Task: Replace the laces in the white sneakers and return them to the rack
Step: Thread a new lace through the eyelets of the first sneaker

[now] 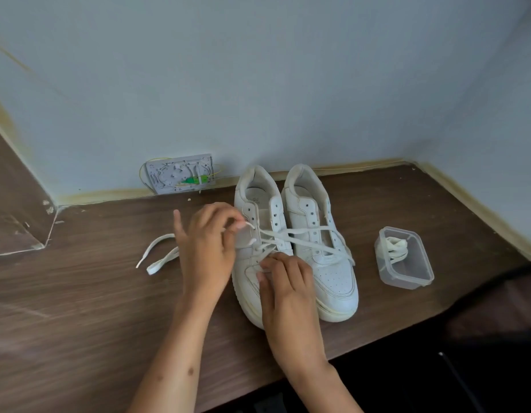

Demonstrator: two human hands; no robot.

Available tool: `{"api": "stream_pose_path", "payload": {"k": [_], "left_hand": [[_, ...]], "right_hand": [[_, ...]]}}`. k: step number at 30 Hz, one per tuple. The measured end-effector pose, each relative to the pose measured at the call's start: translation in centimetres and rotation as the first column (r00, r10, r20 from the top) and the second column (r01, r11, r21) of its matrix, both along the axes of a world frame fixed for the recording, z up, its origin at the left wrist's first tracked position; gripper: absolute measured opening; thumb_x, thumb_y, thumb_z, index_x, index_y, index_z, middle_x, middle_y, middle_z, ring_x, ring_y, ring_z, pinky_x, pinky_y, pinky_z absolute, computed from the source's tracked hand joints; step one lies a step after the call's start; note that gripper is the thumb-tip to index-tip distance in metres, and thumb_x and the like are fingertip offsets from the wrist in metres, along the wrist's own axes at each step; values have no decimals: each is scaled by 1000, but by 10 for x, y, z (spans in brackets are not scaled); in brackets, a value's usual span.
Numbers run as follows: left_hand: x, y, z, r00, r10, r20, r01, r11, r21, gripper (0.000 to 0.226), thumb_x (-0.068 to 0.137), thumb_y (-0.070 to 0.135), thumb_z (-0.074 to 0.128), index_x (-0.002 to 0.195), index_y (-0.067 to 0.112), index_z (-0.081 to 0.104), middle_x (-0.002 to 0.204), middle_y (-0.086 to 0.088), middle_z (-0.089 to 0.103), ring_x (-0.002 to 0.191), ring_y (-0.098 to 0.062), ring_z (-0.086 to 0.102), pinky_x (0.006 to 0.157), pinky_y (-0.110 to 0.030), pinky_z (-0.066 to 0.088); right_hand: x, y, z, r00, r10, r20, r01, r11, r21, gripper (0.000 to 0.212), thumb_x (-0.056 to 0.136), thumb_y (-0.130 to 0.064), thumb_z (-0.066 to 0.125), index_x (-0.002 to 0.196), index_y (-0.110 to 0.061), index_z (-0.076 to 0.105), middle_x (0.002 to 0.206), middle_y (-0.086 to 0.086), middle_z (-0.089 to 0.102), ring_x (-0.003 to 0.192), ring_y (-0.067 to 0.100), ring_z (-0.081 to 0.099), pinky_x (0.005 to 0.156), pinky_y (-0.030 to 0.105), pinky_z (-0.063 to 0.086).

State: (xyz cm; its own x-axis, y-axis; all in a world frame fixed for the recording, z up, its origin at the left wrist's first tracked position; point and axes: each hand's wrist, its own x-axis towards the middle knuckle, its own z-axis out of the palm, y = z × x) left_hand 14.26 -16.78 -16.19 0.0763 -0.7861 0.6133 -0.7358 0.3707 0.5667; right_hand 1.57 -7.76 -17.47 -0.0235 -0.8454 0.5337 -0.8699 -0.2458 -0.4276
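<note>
head view, one frame. two white sneakers stand side by side on the wooden worktop, heels toward the wall, toes toward the person. left sneaker is partly laced: a white lace runs from its lower eyelets and trails across the right sneaker, whose eyelets show bare. left hand is beside the left sneaker's outer side, thumb and forefinger pinching one lace tip near an upper eyelet, little finger raised. right hand rests over the left sneaker's toe area, fingers curled and gripping the lace at the lower eyelets. a loose lace lies flat on the worktop just left of the left hand, partly hidden behind it. a clear plastic container, lid off, sits to the right of the sneakers, apart from them, with a bundled lace inside. a grey wall box with green parts and thin yellow wire leans at the wall base behind.
</note>
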Motion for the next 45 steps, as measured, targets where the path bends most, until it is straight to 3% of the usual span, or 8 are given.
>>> {"api": "stream_pose_path", "payload": {"k": [5, 12, 18, 24, 27, 36, 41, 45], "left_hand": [[34, -9, -3, 794, 345, -500, -327, 936, 127, 19, 99, 25, 49, 107, 9, 57, 107, -7, 60, 97, -32, 59, 90, -52, 46], [26, -9, -1, 969, -26, -246, 28, 1000, 3, 27, 91, 32, 67, 112, 15, 66, 116, 1, 58, 109, -11, 52, 96, -30, 41], [3, -4, -3, 989, -135, 66, 135, 991, 1, 14, 87, 44, 65, 85, 32, 71, 88, 17, 69, 94, -14, 63, 100, -58, 37], [32, -10, -4, 814, 241, -528, -234, 969, 82, 13, 92, 41, 60, 93, 29, 64, 90, 10, 65, 83, -21, 62, 85, -57, 47], [41, -8, -6, 841, 431, -328, -357, 896, 262, 19, 94, 36, 61, 105, 22, 68, 110, -3, 64, 107, -32, 56, 100, -50, 39], [3, -1, -6, 994, -80, 72, 82, 996, -22, 26, 85, 52, 60, 86, 31, 75, 90, 15, 70, 104, -13, 59, 110, -53, 26], [21, -7, -2, 977, 158, -143, -171, 982, -83, 22, 90, 37, 59, 87, 20, 72, 87, 7, 70, 83, -19, 60, 96, -49, 39], [57, -14, -7, 712, 374, -595, -387, 915, 113, 37, 93, 41, 52, 102, 9, 67, 100, -11, 69, 93, -29, 64, 87, -40, 46]], "right_hand": [[4, 0, -9, 998, -42, -36, 43, 999, 13, 22, 100, -18, 45, 118, -12, 54, 120, 2, 50, 115, 20, 47, 99, 36, 42], [2, -1, -6, 999, -34, 8, 33, 992, 124, 42, 103, -34, 36, 137, -9, 37, 145, 9, 35, 137, 23, 35, 113, 38, 35], [3, 3, -6, 994, -20, -104, 36, 987, 156, 58, 103, -44, 37, 145, -6, 31, 153, 16, 31, 144, 29, 28, 114, 40, 33], [4, 1, -10, 993, -18, -118, 41, 979, 197, 63, 103, -46, 33, 153, -11, 19, 160, 11, 21, 149, 23, 18, 119, 36, 21], [4, 1, -9, 991, -36, -128, 61, 977, 202, 63, 103, -47, 33, 153, -11, 21, 157, 10, 29, 146, 24, 25, 118, 33, 21], [6, 0, -9, 987, -59, -148, 87, 977, 194, 60, 102, -45, 36, 149, -8, 30, 151, 14, 38, 140, 28, 36, 115, 35, 24], [6, 0, -10, 988, -45, -147, 73, 980, 186, 62, 102, -44, 35, 151, -8, 24, 158, 13, 25, 147, 25, 22, 120, 34, 20], [5, 0, -10, 991, -17, -130, 40, 983, 182, 62, 104, -44, 34, 153, -10, 19, 163, 10, 11, 150, 21, 10, 120, 35, 20]]}}
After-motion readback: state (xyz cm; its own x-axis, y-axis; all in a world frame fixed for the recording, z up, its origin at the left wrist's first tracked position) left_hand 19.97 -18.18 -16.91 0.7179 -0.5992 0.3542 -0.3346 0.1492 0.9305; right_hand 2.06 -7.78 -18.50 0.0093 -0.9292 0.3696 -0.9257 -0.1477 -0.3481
